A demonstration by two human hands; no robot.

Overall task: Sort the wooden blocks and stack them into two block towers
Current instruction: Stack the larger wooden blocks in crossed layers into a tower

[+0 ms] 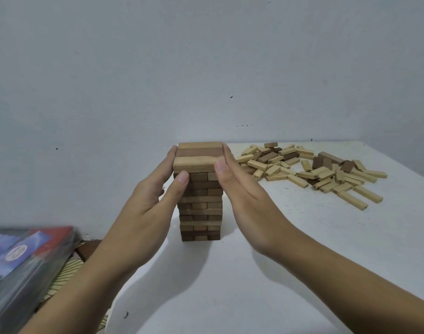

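Observation:
A tall block tower [201, 208] of mixed light and dark wooden blocks stands in the middle of the white table [302, 237]. Its top layer [197, 155] holds two light blocks with a darker one between them. My left hand [148, 206] presses flat against the tower's left side near the top, thumb on the front. My right hand [240, 194] presses the right side, thumb on the top layer's front corner. Both hands squeeze the upper layers between them. A loose pile of blocks [312, 172], mostly pale with a few dark brown, lies at the back right.
A grey wall rises directly behind the table. At the lower left, off the table's edge, lies a blurred box [23, 263] with red and blue print over a striped surface [68, 268]. The table's left edge runs just beside the tower.

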